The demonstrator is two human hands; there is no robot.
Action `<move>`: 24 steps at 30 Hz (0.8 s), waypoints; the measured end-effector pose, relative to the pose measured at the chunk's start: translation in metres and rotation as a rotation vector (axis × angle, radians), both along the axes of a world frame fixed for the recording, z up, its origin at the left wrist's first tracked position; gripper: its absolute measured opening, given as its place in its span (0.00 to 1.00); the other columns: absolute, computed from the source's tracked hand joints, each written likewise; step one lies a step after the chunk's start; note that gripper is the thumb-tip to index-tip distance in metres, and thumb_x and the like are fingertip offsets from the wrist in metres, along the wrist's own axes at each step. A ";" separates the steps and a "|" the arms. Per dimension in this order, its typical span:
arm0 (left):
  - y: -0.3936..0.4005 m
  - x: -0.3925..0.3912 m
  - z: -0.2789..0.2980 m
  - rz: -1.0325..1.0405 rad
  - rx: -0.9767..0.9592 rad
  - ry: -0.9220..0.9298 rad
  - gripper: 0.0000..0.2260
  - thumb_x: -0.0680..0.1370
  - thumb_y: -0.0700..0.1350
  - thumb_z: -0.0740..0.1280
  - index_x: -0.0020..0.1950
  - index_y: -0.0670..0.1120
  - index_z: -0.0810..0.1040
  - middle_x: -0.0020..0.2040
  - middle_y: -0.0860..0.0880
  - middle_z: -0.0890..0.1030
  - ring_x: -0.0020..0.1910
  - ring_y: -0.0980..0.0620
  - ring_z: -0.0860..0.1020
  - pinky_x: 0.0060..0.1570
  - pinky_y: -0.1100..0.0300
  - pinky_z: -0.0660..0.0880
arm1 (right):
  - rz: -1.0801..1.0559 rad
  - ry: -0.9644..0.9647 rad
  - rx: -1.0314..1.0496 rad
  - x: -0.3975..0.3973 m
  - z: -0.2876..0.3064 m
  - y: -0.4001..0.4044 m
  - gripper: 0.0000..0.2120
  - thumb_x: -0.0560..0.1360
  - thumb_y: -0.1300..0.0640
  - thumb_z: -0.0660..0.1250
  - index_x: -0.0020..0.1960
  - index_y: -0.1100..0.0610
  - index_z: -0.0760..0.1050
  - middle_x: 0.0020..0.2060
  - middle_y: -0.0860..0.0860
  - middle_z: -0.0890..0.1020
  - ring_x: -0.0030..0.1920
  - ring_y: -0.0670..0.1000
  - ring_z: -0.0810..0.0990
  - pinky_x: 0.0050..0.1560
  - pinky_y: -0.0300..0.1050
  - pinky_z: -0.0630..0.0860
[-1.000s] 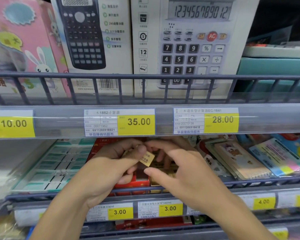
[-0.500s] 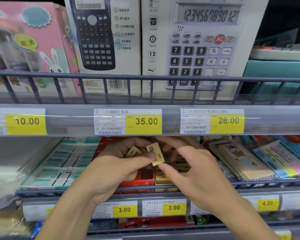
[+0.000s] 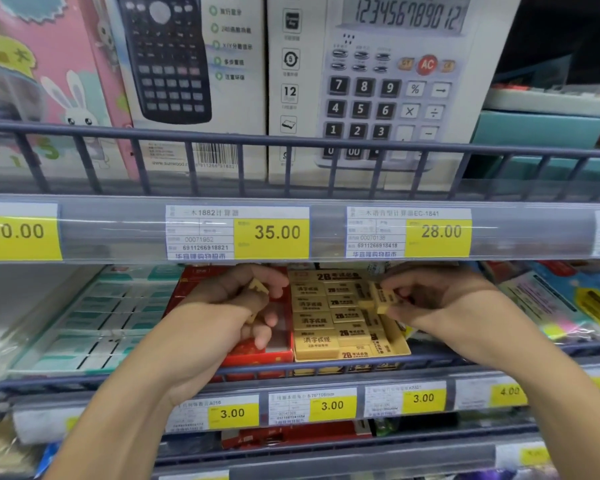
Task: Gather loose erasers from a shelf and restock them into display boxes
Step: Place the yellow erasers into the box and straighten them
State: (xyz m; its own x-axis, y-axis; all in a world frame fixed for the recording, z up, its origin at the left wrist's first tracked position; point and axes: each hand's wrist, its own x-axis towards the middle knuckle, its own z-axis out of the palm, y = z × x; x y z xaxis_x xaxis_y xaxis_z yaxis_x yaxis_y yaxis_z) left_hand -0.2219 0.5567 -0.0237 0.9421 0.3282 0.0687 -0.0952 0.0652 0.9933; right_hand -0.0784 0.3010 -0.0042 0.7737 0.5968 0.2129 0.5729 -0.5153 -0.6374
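Note:
A yellow display box on the lower shelf holds several tan erasers in rows. My right hand pinches one tan eraser over the box's right side. To the left, my left hand hovers over a red display box and holds a small tan eraser in its curled fingers. Part of the red box's inside is hidden by my left hand.
A dark wire rail fronts the lower shelf, with price tags below. White and green boxed items lie to the left, colourful packets to the right. Calculator boxes stand on the shelf above.
My hands have moved apart. The right hand has carried one eraser to the right over the yellow box, and the left hand stays over the red box with another eraser.

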 end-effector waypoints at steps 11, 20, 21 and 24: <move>0.000 -0.004 0.001 -0.073 0.069 -0.013 0.10 0.76 0.42 0.71 0.57 0.45 0.82 0.55 0.44 0.88 0.42 0.48 0.84 0.42 0.63 0.81 | 0.071 -0.071 -0.267 0.007 -0.007 0.012 0.09 0.71 0.42 0.75 0.49 0.33 0.79 0.56 0.30 0.76 0.58 0.34 0.75 0.54 0.21 0.66; -0.006 -0.007 0.007 -0.099 0.001 -0.014 0.13 0.66 0.44 0.77 0.49 0.49 0.89 0.51 0.43 0.87 0.50 0.43 0.88 0.47 0.61 0.84 | 0.014 -0.031 -0.313 -0.001 -0.002 0.016 0.12 0.72 0.41 0.74 0.54 0.32 0.78 0.50 0.35 0.79 0.46 0.35 0.78 0.44 0.28 0.72; -0.006 -0.008 0.008 -0.098 0.003 -0.018 0.13 0.64 0.45 0.77 0.49 0.49 0.88 0.49 0.44 0.87 0.50 0.44 0.88 0.47 0.62 0.83 | 0.000 -0.044 -0.311 -0.004 -0.002 0.015 0.14 0.73 0.40 0.72 0.57 0.31 0.77 0.51 0.34 0.78 0.47 0.34 0.78 0.45 0.29 0.72; -0.007 -0.008 0.011 -0.057 0.068 -0.030 0.13 0.62 0.49 0.78 0.46 0.51 0.88 0.45 0.46 0.87 0.43 0.53 0.85 0.42 0.67 0.79 | -0.031 -0.184 -0.200 -0.021 0.000 0.019 0.16 0.73 0.36 0.68 0.59 0.28 0.72 0.39 0.34 0.80 0.38 0.35 0.78 0.36 0.27 0.72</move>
